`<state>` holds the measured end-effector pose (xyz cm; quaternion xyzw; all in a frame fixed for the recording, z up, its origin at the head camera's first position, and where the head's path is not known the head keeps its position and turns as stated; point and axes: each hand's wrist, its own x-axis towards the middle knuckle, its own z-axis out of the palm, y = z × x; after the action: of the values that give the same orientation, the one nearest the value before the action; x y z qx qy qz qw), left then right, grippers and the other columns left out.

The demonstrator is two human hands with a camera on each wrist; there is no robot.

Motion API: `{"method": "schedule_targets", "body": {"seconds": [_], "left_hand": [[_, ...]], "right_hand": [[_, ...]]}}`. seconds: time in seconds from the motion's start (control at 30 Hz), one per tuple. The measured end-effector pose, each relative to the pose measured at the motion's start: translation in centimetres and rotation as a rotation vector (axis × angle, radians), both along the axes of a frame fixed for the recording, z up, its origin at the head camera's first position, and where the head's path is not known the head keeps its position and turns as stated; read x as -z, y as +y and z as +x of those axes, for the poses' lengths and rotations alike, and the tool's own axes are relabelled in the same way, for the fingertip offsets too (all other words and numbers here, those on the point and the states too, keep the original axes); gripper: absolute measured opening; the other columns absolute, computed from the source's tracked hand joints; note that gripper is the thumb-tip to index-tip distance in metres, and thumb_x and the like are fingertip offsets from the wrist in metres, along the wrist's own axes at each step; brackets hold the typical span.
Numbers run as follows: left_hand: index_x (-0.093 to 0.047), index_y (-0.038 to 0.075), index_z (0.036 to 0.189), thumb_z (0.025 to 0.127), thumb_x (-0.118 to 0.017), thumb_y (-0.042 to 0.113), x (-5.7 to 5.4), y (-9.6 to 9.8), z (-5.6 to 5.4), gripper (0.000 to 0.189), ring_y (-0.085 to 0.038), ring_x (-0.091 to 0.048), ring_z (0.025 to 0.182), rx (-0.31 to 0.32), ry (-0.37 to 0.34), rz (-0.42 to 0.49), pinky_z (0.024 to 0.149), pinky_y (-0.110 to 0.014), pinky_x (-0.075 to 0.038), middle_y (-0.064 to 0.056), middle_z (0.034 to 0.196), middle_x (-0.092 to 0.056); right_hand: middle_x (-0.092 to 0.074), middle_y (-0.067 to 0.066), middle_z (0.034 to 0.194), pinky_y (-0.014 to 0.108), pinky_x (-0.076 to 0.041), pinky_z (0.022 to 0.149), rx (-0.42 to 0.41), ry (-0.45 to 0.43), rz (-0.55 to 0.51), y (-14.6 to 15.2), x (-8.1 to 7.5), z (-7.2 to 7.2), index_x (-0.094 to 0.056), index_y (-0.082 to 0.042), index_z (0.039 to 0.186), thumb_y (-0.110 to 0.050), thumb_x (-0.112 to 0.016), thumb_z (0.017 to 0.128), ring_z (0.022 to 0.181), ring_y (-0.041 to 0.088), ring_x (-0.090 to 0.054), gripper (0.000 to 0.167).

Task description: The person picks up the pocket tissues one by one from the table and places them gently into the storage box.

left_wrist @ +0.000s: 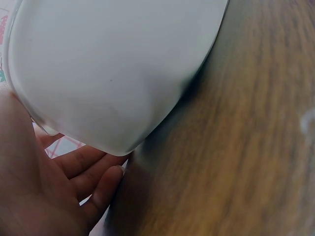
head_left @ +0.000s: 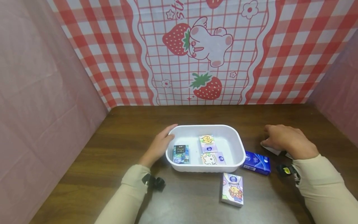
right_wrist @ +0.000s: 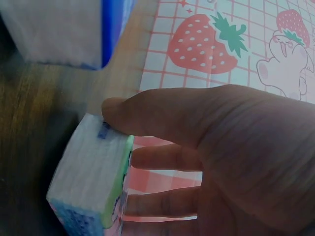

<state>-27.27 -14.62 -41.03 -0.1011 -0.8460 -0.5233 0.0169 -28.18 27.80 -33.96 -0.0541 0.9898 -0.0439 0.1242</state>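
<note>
A white plastic basin point(head_left: 205, 168) stands on the table. My left hand point(head_left: 159, 146) holds its left end, thumb over the rim and fingers along the outer wall point(left_wrist: 93, 83). To the right, my right hand point(head_left: 291, 140) is over a pocket tissue pack point(right_wrist: 91, 167), thumb at one edge and fingers along its printed face. Most of that pack is hidden by the hand in the head view. Between it and the basin lies a blue tissue pack point(head_left: 257, 162). A cartoon-printed tissue pack point(head_left: 232, 189) lies in front of the basin.
Inside the basin are a dark floral pack point(head_left: 181, 154) at the left and two cartoon tissue packs, one yellow-figured point(head_left: 208, 143), one white-figured point(head_left: 213, 158). A checked strawberry cloth point(head_left: 112, 53) hangs behind the table point(head_left: 92, 174). Pink cloth point(head_left: 50, 93) hangs at the sides.
</note>
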Motion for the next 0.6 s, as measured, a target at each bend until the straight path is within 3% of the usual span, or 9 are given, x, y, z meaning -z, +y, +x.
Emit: {"method": "schedule_targets", "body": {"seconds": [0.5,0.6], "left_hand": [[-0.049,0.021,0.15,0.104,-0.048,0.023,0.1,0.04,-0.11,0.046,-0.025,-0.041,0.14,-0.009,0.002,-0.003,0.115,-0.053,-0.029,-0.001,0.152,-0.048],[-0.049,0.02,0.15,0.104,-0.047,0.022,0.12,0.05,-0.13,0.046,-0.026,-0.041,0.14,-0.004,0.005,0.001,0.115,-0.054,-0.028,-0.002,0.152,-0.047]], "right_hand": [[-0.061,0.033,0.116,0.071,-0.049,0.074,-0.01,0.047,-0.015,-0.11,0.2,0.35,-0.053,0.006,0.132,-0.042,-0.083,0.077,0.097,0.051,-0.06,0.079],[-0.063,0.03,0.112,0.069,-0.051,0.072,-0.018,0.065,-0.022,-0.12,0.29,0.29,-0.055,0.005,0.13,-0.044,-0.083,0.076,0.092,0.046,-0.062,0.078]]}}
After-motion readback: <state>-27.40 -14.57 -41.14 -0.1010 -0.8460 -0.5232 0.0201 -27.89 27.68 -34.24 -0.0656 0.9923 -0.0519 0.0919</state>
